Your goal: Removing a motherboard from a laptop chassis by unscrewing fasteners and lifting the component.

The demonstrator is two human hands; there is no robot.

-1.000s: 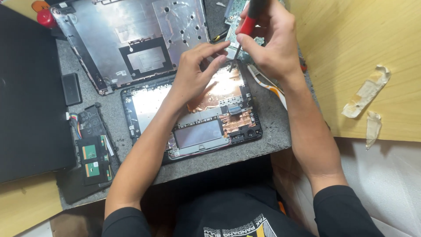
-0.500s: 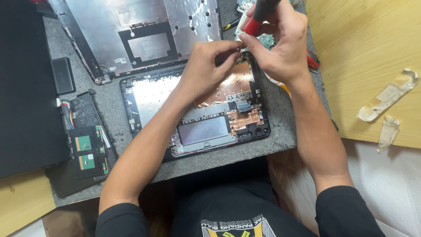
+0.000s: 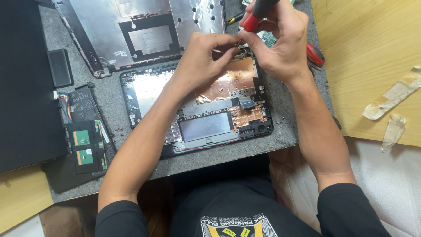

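1. My right hand (image 3: 280,41) grips a red-and-black screwdriver (image 3: 258,13), its tip hidden at the laptop's top edge.
2. My left hand (image 3: 206,59) pinches its fingertips together beside that tip; what they hold is too small to tell.
3. The opened laptop base (image 3: 197,109) lies on the grey desk (image 3: 298,127), under both hands.

My left hand (image 3: 206,61) has slid up from the copper-foiled middle of the opened laptop base (image 3: 197,109) to its top edge, fingertips now pinched right against my right hand (image 3: 276,44). The red-and-black screwdriver (image 3: 256,13) has tipped closer over that spot, both hands now touching.
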